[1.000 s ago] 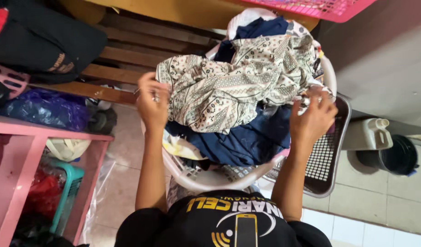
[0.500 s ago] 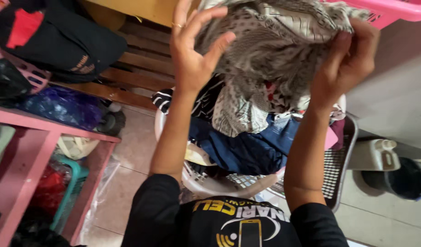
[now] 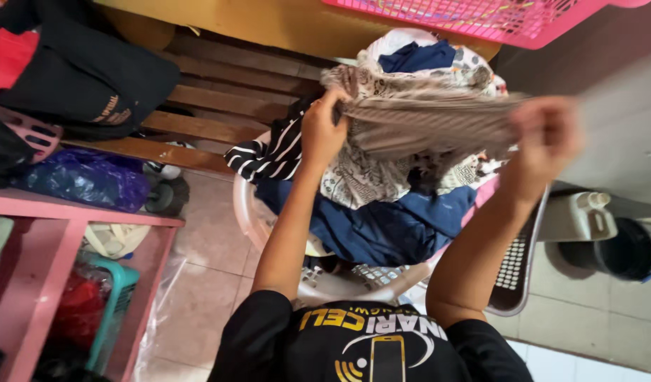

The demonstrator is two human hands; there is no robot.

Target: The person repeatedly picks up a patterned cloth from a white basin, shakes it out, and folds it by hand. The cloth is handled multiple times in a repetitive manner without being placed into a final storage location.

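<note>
A patterned beige cloth [image 3: 424, 124] was stretched between both hands, left grip [image 3: 324, 131] and right grip [image 3: 544, 138] each pinching an end above the white laundry basket [image 3: 251, 212].

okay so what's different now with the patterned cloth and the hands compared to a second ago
Both hands went up with the patterned cloth off the pile, then came down partway. Now the left hand and right hand pull it taut between them above the laundry basket. The dark blue clothes stayed in the basket.

Crumpled blue plastic bag [image 3: 92, 180] — on pink shelf [image 3: 78, 212], left.
</note>
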